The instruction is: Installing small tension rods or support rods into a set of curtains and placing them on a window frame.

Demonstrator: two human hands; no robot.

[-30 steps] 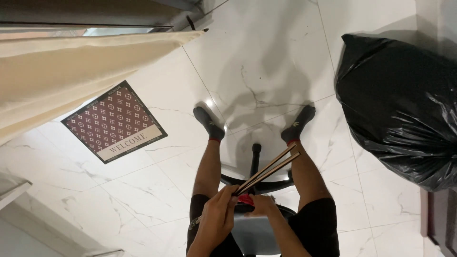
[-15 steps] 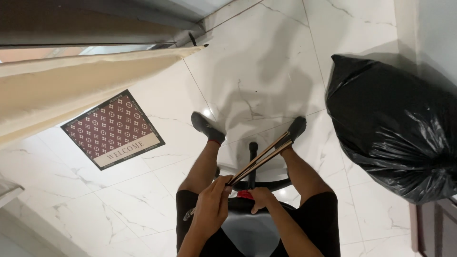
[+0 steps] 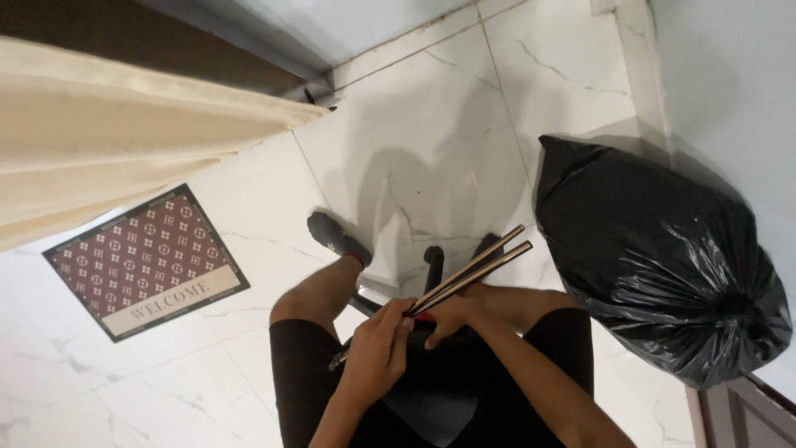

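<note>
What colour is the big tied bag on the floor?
The bag is glossy black, seen in the head view.

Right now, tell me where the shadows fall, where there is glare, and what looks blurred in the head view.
In the head view, a soft grey shadow lies on the white marble floor ahead of the feet; the black rubbish bag shows bright glints on its creases; the left hand and right hand holding the thin metal rods look slightly soft; the patterned doormat is sharp.

maroon patterned doormat [image 3: 145, 261] left, beige lettered band
</note>
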